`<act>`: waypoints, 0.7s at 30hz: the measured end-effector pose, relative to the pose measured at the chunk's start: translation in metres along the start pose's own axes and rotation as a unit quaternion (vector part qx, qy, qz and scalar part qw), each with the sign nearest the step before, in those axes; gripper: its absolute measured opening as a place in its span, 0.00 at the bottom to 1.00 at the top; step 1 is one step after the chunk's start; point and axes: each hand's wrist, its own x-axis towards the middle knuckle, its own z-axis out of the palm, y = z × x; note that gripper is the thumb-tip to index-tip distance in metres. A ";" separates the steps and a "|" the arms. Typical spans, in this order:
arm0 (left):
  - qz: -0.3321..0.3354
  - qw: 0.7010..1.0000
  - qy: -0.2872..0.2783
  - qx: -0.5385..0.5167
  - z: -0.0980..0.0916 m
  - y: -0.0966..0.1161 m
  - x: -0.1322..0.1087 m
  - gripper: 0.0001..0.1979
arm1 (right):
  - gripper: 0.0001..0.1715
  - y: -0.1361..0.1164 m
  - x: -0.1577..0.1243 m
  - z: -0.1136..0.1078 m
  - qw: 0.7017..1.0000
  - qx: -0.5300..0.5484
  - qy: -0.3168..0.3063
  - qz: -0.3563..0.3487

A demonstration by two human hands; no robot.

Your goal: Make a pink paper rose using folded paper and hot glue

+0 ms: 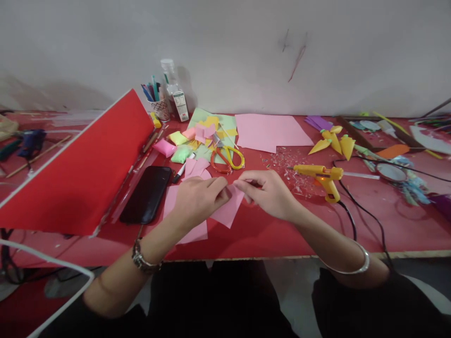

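Over the front middle of the red table (pixel 268 234), both hands hold a small pink paper piece (pixel 229 210). My left hand (pixel 197 199) is curled, its fingers pinching the piece's upper left edge. My right hand (pixel 269 192) pinches the upper right corner with thumb and fingers. Under my left hand lies a larger pink sheet (pixel 192 230). A black phone (pixel 147 194) rests just left of my left hand. More pink cut-outs (pixel 196 166) lie behind the hands.
A big red board (pixel 81 173) leans at the left. Orange-and-yellow scissors (pixel 227 158), coloured paper scraps, a pen cup (pixel 160 107) and a bottle (pixel 174 91) stand behind. A yellow glue gun (pixel 322 176) with black cord sits right, beside yellow paper cones (pixel 334 141) and a pink sheet (pixel 269 131).
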 end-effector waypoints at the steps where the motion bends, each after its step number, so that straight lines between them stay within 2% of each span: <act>1: 0.003 1.000 0.002 0.005 -0.002 -0.002 -0.002 0.13 | 0.18 0.000 -0.001 -0.002 1.000 0.011 0.006 0.006; 5: -0.029 0.999 -0.036 0.022 -0.006 -0.017 -0.016 0.13 | 0.19 0.003 -0.003 -0.014 0.998 0.020 0.046 0.022; 10: -0.176 0.971 -0.147 0.060 -0.004 -0.039 -0.029 0.12 | 0.17 0.009 -0.006 -0.024 0.996 0.009 0.085 0.026; 13: -0.234 0.958 -0.164 -0.007 -0.008 -0.042 -0.025 0.13 | 0.16 0.010 -0.006 -0.022 0.997 0.007 0.069 0.016; 15: -0.212 0.956 -0.164 -0.116 -0.014 -0.037 -0.018 0.16 | 0.15 0.010 -0.005 -0.019 0.999 0.011 0.041 0.005; 17: -0.146 0.948 -0.206 -0.193 -0.019 -0.029 -0.012 0.18 | 0.14 0.011 -0.004 -0.016 1.000 0.020 0.021 -0.001; 19: -0.100 0.937 -0.268 -0.202 -0.022 -0.022 -0.007 0.20 | 0.14 0.014 -0.002 -0.015 1.000 0.009 0.015 -0.003; 21: -0.094 0.925 -0.310 -0.200 -0.023 -0.017 -0.003 0.21 | 0.12 0.017 0.000 -0.013 0.998 -0.052 0.026 -0.025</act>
